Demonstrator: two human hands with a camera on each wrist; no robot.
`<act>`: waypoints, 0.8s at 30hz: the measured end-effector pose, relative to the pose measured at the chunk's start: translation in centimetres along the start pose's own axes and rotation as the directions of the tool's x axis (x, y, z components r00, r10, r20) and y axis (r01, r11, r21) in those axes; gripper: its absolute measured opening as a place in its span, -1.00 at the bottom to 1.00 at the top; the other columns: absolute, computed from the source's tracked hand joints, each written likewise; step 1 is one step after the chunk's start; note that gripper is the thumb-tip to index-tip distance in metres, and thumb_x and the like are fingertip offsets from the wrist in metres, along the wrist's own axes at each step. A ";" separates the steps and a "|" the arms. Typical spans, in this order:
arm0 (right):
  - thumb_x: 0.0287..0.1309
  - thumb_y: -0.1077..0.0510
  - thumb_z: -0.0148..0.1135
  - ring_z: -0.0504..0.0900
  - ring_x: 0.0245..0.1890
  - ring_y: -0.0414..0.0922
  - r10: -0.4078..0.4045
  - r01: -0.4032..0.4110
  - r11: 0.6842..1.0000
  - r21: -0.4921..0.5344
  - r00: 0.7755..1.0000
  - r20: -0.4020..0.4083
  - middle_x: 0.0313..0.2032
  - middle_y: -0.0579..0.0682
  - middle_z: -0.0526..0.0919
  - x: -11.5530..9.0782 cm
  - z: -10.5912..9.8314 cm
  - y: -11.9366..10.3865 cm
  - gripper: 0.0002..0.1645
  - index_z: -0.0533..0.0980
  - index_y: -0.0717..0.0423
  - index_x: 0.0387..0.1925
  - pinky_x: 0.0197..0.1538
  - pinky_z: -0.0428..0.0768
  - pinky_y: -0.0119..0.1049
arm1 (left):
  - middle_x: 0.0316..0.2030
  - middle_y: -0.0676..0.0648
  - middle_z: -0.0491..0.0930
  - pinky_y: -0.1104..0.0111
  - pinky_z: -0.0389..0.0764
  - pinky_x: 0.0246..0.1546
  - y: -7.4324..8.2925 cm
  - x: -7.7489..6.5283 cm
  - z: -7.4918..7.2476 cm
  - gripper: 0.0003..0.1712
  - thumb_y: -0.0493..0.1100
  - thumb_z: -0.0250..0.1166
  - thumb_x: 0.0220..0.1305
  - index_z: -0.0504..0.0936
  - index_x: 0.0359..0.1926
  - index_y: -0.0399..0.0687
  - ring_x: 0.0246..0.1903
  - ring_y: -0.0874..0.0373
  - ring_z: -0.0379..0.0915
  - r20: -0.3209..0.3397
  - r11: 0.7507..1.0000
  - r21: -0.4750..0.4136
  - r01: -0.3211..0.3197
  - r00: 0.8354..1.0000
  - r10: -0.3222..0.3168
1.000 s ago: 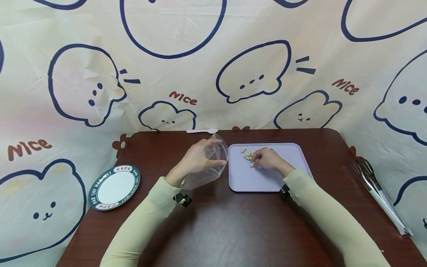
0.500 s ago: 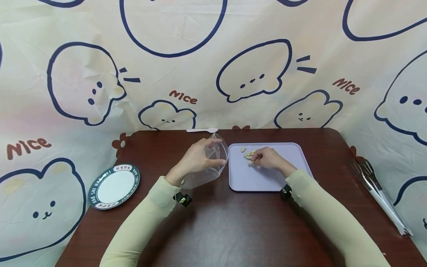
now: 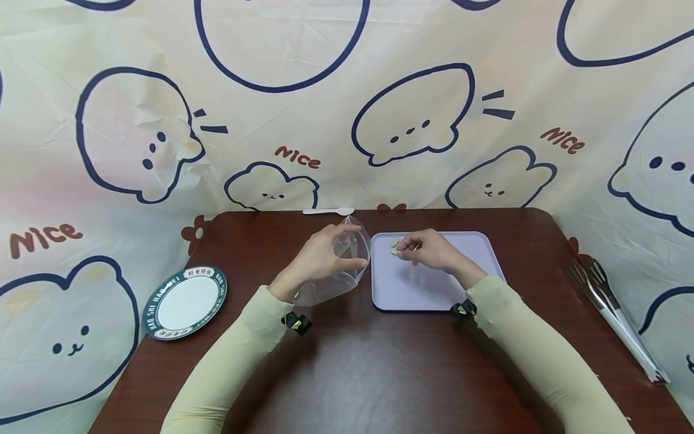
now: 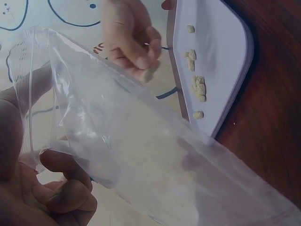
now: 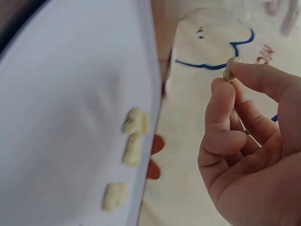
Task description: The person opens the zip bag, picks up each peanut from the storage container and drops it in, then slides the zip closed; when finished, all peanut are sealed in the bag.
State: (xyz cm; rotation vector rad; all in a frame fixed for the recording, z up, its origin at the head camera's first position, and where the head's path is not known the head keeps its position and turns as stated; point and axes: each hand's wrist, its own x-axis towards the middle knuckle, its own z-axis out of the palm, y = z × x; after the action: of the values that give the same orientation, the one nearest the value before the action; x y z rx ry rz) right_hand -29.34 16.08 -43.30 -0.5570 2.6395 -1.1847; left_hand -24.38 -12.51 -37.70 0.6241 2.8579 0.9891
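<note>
My left hand [image 3: 320, 256] grips a clear zip bag [image 4: 131, 127] near its mouth, thumb and forefinger spread so that the mouth gapes toward the tray. Between thumb and fingertip, my right hand [image 3: 434, 250] pinches one peanut [image 5: 230, 69] in its shell. That hand is over the lilac tray [image 3: 401, 292], raised above its surface. Several more unshelled peanuts [image 4: 199, 88] lie on the tray in a loose line, partly hidden behind the right hand in the head view.
A white plastic spoon [image 3: 328, 211] lies at the table's back edge. To the left is a green-rimmed plate [image 3: 184, 304]. Metal tongs [image 3: 618, 313] with fork-like ends lie along the right edge. A patterned cloth [image 3: 336, 120] hangs behind the table.
My right hand has come up off the tray with a peanut and shifted slightly left, toward the bag. The left hand and bag have stayed in place.
</note>
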 end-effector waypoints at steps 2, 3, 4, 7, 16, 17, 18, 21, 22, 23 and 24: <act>0.19 0.08 0.38 0.61 -0.46 -0.09 -0.019 0.019 1.000 0.011 1.000 -0.001 -0.34 -0.04 0.71 -0.2 -0.1 -1.0 -0.88 0.70 -0.01 -0.24 -0.32 0.54 -0.23 | -0.05 -0.03 0.52 0.17 0.51 -0.14 0.1 0.0 0.0 -0.14 0.28 0.48 0.04 0.43 0.35 0.25 -0.03 -0.10 0.50 0.000 1.000 0.001 0.001 1.000 -0.001; 0.19 0.08 0.38 0.61 -0.46 -0.09 -0.023 0.023 1.000 0.020 1.000 -0.001 -0.34 -0.03 0.71 -0.3 -0.1 -1.5 -0.88 0.70 -0.02 -0.24 -0.32 0.54 -0.23 | -0.04 -0.03 0.52 0.17 0.51 -0.14 0.1 0.0 0.0 -0.14 0.28 0.48 0.04 0.42 0.35 0.25 -0.03 -0.09 0.49 0.000 1.000 0.001 0.003 1.000 -0.003; 0.20 0.08 0.38 0.61 -0.45 -0.08 -0.026 0.026 0.999 0.026 1.000 -0.002 -0.34 -0.03 0.71 -0.4 -0.2 -1.9 -0.88 0.69 -0.02 -0.23 -0.31 0.55 -0.22 | -0.04 -0.03 0.52 0.17 0.51 -0.14 0.1 0.0 -0.1 -0.14 0.28 0.48 0.04 0.42 0.35 0.25 -0.04 -0.07 0.49 0.000 1.000 0.003 0.003 1.000 -0.003; 0.21 0.07 0.37 0.62 -0.44 -0.07 -0.034 0.034 0.999 0.041 0.999 -0.002 -0.34 -0.03 0.70 -0.6 -0.2 -3.0 -0.89 0.69 -0.04 -0.23 -0.32 0.56 -0.21 | -0.04 -0.02 0.52 0.18 0.52 -0.14 0.1 0.0 0.0 -0.14 0.28 0.49 0.03 0.42 0.35 0.26 -0.07 -0.01 0.48 -0.003 1.000 0.010 0.006 1.000 -0.006; 0.20 0.05 0.39 0.60 -0.44 -0.08 -0.095 0.097 0.991 0.094 0.995 -0.027 -0.33 -0.02 0.67 -0.9 -0.2 -5.2 -0.88 0.68 -0.05 -0.23 -0.35 0.64 -0.19 | -0.01 -0.03 0.51 0.15 0.55 -0.11 0.3 0.0 0.2 -0.12 0.29 0.50 0.01 0.42 0.36 0.29 -0.07 0.02 0.46 0.005 1.000 0.017 0.026 1.000 -0.026; 0.20 0.06 0.39 0.60 -0.44 -0.07 -0.098 0.100 0.990 0.101 0.995 -0.027 -0.32 -0.01 0.67 -0.9 -0.2 -5.5 -0.88 0.68 -0.05 -0.23 -0.34 0.64 -0.19 | -0.01 -0.03 0.51 0.14 0.56 -0.12 0.3 0.0 0.2 -0.12 0.29 0.50 0.01 0.42 0.36 0.29 -0.07 0.02 0.46 0.004 1.000 0.014 0.026 1.000 -0.026; 0.20 0.06 0.38 0.59 -0.44 -0.06 -0.104 0.107 0.989 0.104 0.994 -0.028 -0.33 -0.01 0.67 -0.9 -0.1 -5.7 -0.88 0.68 -0.05 -0.23 -0.35 0.64 -0.19 | -0.01 -0.03 0.51 0.14 0.56 -0.12 0.4 0.0 0.3 -0.12 0.28 0.50 0.01 0.42 0.35 0.29 -0.06 0.02 0.46 0.003 1.000 0.013 0.027 1.000 -0.027; 0.22 0.07 0.37 0.59 -0.46 -0.04 -0.123 0.126 0.986 0.107 0.992 -0.027 -0.33 -0.01 0.68 -0.9 0.1 -6.4 -0.88 0.69 -0.05 -0.22 -0.37 0.60 -0.22 | 0.01 -0.04 0.52 0.12 0.58 -0.10 0.4 0.0 0.4 -0.12 0.28 0.51 0.00 0.43 0.35 0.29 -0.04 0.02 0.46 0.003 0.999 0.012 0.036 0.999 -0.036; 0.22 0.06 0.37 0.59 -0.47 -0.05 -0.128 0.130 0.986 0.102 0.991 -0.027 -0.34 -0.01 0.68 -0.9 0.2 -6.5 -0.88 0.69 -0.06 -0.21 -0.37 0.58 -0.23 | 0.02 -0.05 0.51 0.11 0.59 -0.09 0.4 0.0 0.4 -0.12 0.27 0.51 0.00 0.43 0.35 0.30 -0.04 0.01 0.46 0.005 0.999 0.011 0.039 0.999 -0.039; 0.22 0.06 0.37 0.59 -0.48 -0.06 -0.132 0.134 0.986 0.096 0.991 -0.027 -0.34 -0.02 0.68 -0.9 0.3 -6.7 -0.87 0.69 -0.06 -0.21 -0.38 0.56 -0.23 | 0.02 -0.05 0.51 0.11 0.59 -0.09 0.4 0.0 0.5 -0.12 0.28 0.51 0.00 0.42 0.35 0.30 -0.03 0.01 0.46 0.008 0.999 0.013 0.043 0.999 -0.043; 0.22 0.05 0.37 0.59 -0.48 -0.06 -0.137 0.138 0.986 0.089 0.990 -0.025 -0.34 -0.03 0.68 -0.9 0.4 -6.8 -0.87 0.69 -0.07 -0.20 -0.39 0.55 -0.23 | 0.03 -0.04 0.51 0.11 0.59 -0.09 0.4 0.0 0.5 -0.12 0.28 0.51 0.00 0.42 0.35 0.31 -0.03 0.01 0.46 0.011 0.999 0.016 0.045 0.999 -0.046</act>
State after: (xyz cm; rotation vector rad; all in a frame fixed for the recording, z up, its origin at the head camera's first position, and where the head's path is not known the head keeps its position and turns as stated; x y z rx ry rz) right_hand -26.63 12.05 -38.40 -0.7247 2.5832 -1.3475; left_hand -24.11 -11.95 -37.89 0.5613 2.8593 0.9549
